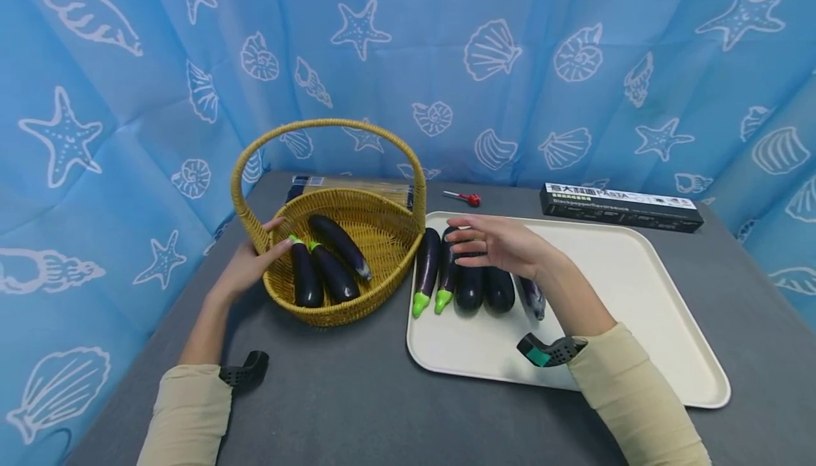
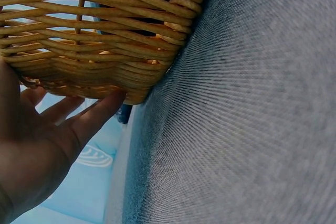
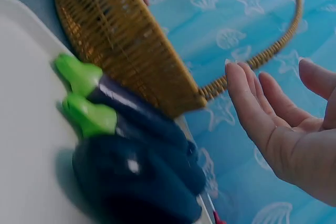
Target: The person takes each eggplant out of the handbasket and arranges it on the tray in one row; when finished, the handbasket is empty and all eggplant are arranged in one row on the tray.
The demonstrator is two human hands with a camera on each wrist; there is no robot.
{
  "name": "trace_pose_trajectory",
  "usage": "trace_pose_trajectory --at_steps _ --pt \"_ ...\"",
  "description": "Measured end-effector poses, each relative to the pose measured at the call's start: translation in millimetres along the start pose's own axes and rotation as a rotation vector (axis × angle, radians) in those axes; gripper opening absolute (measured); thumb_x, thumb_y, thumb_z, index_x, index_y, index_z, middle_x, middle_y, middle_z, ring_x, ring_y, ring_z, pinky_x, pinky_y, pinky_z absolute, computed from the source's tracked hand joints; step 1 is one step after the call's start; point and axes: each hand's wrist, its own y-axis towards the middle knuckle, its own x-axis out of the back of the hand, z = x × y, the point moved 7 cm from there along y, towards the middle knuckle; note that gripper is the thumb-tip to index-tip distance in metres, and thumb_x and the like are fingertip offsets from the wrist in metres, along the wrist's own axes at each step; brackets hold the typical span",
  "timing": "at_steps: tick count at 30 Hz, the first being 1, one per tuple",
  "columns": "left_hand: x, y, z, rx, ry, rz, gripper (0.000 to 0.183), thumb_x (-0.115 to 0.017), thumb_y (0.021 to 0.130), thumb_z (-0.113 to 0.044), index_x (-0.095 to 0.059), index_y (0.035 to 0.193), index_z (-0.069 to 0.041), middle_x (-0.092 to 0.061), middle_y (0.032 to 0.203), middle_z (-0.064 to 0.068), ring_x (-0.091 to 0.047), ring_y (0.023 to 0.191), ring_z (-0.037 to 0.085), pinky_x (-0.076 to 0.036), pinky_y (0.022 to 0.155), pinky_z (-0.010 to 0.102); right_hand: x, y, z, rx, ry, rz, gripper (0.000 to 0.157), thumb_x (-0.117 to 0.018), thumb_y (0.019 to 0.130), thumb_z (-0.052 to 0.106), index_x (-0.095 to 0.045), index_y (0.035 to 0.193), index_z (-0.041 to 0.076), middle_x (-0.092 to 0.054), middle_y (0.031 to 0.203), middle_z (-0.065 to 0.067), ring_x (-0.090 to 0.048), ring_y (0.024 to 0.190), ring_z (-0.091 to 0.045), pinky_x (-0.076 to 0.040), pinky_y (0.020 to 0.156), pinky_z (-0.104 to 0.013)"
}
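A woven basket point(image 1: 344, 314) with a tall arched handle holds 3 eggplants point(image 1: 309, 278). My left hand point(image 1: 251, 268) holds its left rim, the thumb reaching over the edge; in the left wrist view the fingers point(image 2: 97, 116) lie against the outer weave. My right hand point(image 1: 510, 245) hovers above several eggplants lying side by side at the left end of a cream tray point(image 1: 612, 268). Its fingers are loosely spread, with nothing between them. Two of these eggplants show bright green caps point(image 3: 79, 74) toward the front. The hand partly covers the row.
Behind the basket lies a flat pack of pasta point(image 1: 315, 181), partly hidden. A red-headed lollipop point(image 1: 472, 200) rests behind the tray. A black and white pasta box point(image 1: 621, 209) stands at the back right, beside the tray's far edge. A blue curtain point(image 1: 408, 62) hangs behind the grey table point(image 1: 357, 395).
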Motion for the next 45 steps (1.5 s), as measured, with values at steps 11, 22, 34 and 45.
trace_pose_trajectory --at_steps 11,22,34,45 --pt "0.0 -0.2 -0.1 0.005 -0.001 0.001 0.074 -0.055 0.095 -0.044 -0.022 0.153 -0.013 -0.017 0.153 0.023 -0.026 0.135 0.042 -0.027 0.104 0.060 -52.2 37.6 3.5 -0.036 -0.038 0.087 0.048 -0.040 0.105 0.024 -0.035 0.143 -0.003 -0.053 0.119 -0.015 -0.058 0.102 -0.022 -0.043 0.097 -0.048" --pt "-0.6 -5.7 -12.1 0.037 -0.017 0.023 0.070 -0.055 0.098 -0.033 -0.020 0.153 -0.009 -0.015 0.153 0.027 -0.025 0.135 0.043 -0.026 0.104 0.060 -78.9 83.2 -7.7 -0.080 0.000 0.046 0.044 -0.044 0.104 0.022 -0.039 0.141 -0.001 -0.053 0.117 -0.015 -0.057 0.101 -0.022 -0.042 0.099 -0.044" --pt "-0.9 -8.4 -18.7 0.042 -0.017 0.022 0.069 -0.055 0.098 -0.031 -0.020 0.153 -0.007 -0.016 0.152 0.028 -0.025 0.135 0.043 -0.027 0.104 0.060 -89.7 120.8 -18.7 -0.089 0.014 -0.079 0.038 -0.047 0.102 0.021 -0.048 0.136 0.003 -0.048 0.134 -0.021 -0.047 0.123 -0.034 -0.040 0.100 -0.046" --pt "0.5 1.1 -0.4 0.019 0.005 0.004 0.072 -0.056 0.096 -0.040 -0.021 0.153 -0.014 -0.016 0.154 0.022 -0.023 0.136 0.040 -0.026 0.104 0.060 -90.3 137.5 -26.7 -0.126 -0.145 -0.180 0.043 -0.054 0.099 0.026 -0.048 0.137 0.005 -0.049 0.134 -0.017 -0.047 0.122 -0.031 -0.042 0.098 -0.045"
